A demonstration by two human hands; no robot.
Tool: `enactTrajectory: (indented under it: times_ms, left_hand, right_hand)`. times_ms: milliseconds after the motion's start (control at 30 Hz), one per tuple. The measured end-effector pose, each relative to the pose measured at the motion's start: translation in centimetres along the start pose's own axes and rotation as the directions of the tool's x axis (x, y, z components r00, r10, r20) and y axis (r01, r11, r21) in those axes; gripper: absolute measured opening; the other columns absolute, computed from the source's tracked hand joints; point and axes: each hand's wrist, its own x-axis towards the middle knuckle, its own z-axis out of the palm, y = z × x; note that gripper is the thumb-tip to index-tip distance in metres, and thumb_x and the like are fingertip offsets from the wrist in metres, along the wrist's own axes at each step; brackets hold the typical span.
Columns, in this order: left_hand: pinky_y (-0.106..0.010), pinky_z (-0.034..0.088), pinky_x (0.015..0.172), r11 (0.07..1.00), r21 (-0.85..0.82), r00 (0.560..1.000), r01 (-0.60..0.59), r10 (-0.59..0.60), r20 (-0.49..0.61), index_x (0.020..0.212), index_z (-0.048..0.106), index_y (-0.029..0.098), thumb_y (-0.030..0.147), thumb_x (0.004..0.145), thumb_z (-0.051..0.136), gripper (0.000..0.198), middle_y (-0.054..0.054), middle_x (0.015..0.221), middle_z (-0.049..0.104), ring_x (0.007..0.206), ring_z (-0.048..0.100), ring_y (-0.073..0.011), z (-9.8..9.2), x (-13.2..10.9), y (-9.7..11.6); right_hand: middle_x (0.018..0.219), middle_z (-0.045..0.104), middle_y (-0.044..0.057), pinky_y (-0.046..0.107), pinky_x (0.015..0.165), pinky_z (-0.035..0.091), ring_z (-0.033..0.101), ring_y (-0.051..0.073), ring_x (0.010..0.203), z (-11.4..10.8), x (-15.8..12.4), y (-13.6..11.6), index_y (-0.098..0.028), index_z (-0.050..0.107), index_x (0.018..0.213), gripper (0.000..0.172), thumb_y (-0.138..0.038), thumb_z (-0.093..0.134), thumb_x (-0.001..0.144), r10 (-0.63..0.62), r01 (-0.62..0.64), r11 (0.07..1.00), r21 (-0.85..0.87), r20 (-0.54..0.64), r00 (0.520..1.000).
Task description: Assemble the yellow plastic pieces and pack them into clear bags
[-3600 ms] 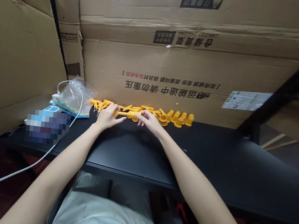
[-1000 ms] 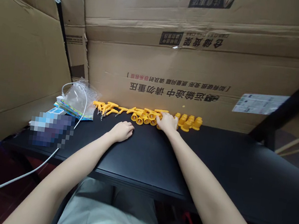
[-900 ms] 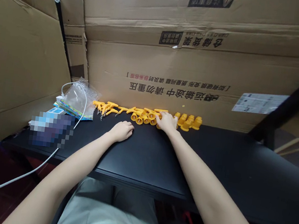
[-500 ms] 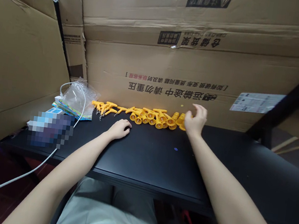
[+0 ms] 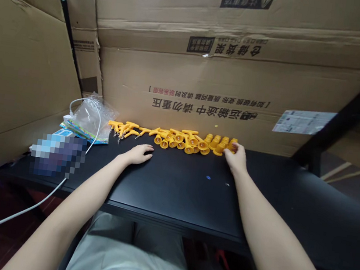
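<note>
My right hand (image 5: 237, 160) has its fingers around a yellow bell-shaped plastic piece (image 5: 232, 144) at the right end of the row, beside several upright ones like it (image 5: 219, 148). My left hand (image 5: 139, 154) rests on the black tabletop with its fingers loosely stretched and nothing in them. Just beyond it, yellow T-shaped corkscrew handles (image 5: 131, 133) with metal spirals lie in a loose heap. In the middle of the row, several yellow corkscrews set in bell-shaped bases (image 5: 189, 141) lie with their open ends toward me.
Cardboard (image 5: 188, 74) with printed text stands behind the row, and a cardboard box (image 5: 26, 66) is at the left. A clear plastic bag (image 5: 91, 116) and a white cable (image 5: 41, 201) lie on the left side. The black tabletop (image 5: 175, 192) ends in a front edge near my lap.
My right hand has come down from above the row and closed around the end yellow piece. The left hand has opened slightly and stayed on the tabletop.
</note>
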Motion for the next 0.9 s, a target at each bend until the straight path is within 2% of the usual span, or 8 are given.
enactTrajectory:
  times_ms: [133,233,367,500,567,700,800,900]
  left_hand:
    - [-0.041,0.024,0.114,0.992,0.091,0.996,0.088,-0.091,0.022,0.131,0.049,0.013,0.032,0.088,0.044,0.047,-0.012,0.146,0.039,0.137,0.033,-0.0238,-0.8,-0.3,-0.4]
    - [-0.050,0.021,0.113,0.967,0.194,0.980,0.166,-0.139,-0.144,0.131,0.048,0.013,0.026,0.087,0.044,0.047,-0.014,0.147,0.038,0.139,0.029,-0.0265,-1.3,-0.2,-1.7]
    - [-0.046,0.026,0.111,0.928,0.232,0.928,0.290,-0.214,-0.303,0.122,0.055,0.017,0.017,0.083,0.044,0.040,-0.011,0.134,0.053,0.128,0.043,-0.0244,-1.7,-0.2,-4.0]
    - [-0.053,0.026,0.108,0.916,0.228,0.927,0.329,-0.267,-0.265,0.102,0.064,0.022,0.017,0.083,0.043,0.029,-0.007,0.115,0.064,0.119,0.051,-0.0259,-1.6,-0.1,-4.8]
    - [-0.056,0.026,0.107,0.909,0.225,0.913,0.350,-0.277,-0.300,0.097,0.065,0.021,0.016,0.082,0.043,0.027,-0.009,0.110,0.066,0.113,0.054,-0.0277,-1.6,0.2,-4.7]
    - [-0.049,0.030,0.106,0.930,0.227,0.911,0.289,-0.194,-0.365,0.100,0.065,0.017,0.015,0.080,0.046,0.028,-0.014,0.110,0.064,0.111,0.054,-0.0280,-1.9,1.8,-4.3]
    - [-0.042,0.036,0.102,0.942,0.259,0.944,0.215,-0.133,-0.301,0.106,0.064,0.016,0.015,0.080,0.046,0.031,-0.013,0.116,0.061,0.111,0.054,-0.0253,-1.9,3.3,-4.2]
    - [-0.045,0.037,0.100,0.935,0.247,0.948,0.256,-0.193,-0.252,0.106,0.064,0.016,0.018,0.082,0.046,0.030,-0.014,0.118,0.060,0.114,0.052,-0.0278,-1.4,4.8,-4.1]
  right_hand:
    - [0.108,0.064,0.010,0.041,0.093,0.046,0.061,0.025,0.102,0.6,-0.7,-0.6,-0.019,0.058,0.097,0.037,-0.024,0.067,0.061,0.027,-0.040,0.994,0.103,0.128,0.991]
    - [0.103,0.066,0.010,0.041,0.092,0.046,0.062,0.025,0.099,0.8,-0.9,-0.7,-0.017,0.058,0.099,0.045,-0.026,0.073,0.057,0.083,-0.091,0.995,0.047,0.154,0.985]
    - [0.093,0.068,0.009,0.040,0.087,0.048,0.065,0.025,0.091,0.6,-1.1,-0.8,-0.017,0.060,0.092,0.040,-0.025,0.075,0.055,0.124,-0.102,0.986,-0.131,0.174,0.977]
    - [0.088,0.069,0.010,0.039,0.081,0.049,0.065,0.026,0.086,0.1,-1.5,-1.5,-0.017,0.062,0.079,0.028,-0.028,0.074,0.057,0.121,-0.059,0.960,-0.275,0.214,0.969]
    - [0.088,0.069,0.010,0.038,0.078,0.049,0.065,0.026,0.085,0.0,-1.8,-1.9,-0.016,0.062,0.079,0.027,-0.029,0.073,0.058,0.113,-0.046,0.950,-0.309,0.202,0.973]
    - [0.091,0.069,0.013,0.038,0.080,0.049,0.065,0.027,0.088,0.0,-2.1,-2.3,-0.015,0.064,0.083,0.027,-0.030,0.070,0.062,0.081,0.002,0.934,-0.358,0.216,0.973]
    - [0.095,0.069,0.014,0.039,0.082,0.048,0.065,0.029,0.092,0.1,-1.9,-2.2,-0.015,0.064,0.087,0.029,-0.031,0.068,0.063,0.072,0.026,0.924,-0.380,0.242,0.968]
    - [0.096,0.070,0.013,0.040,0.081,0.049,0.065,0.029,0.093,0.2,-1.7,-1.7,-0.016,0.065,0.089,0.031,-0.032,0.068,0.063,0.065,0.035,0.919,-0.392,0.240,0.969]
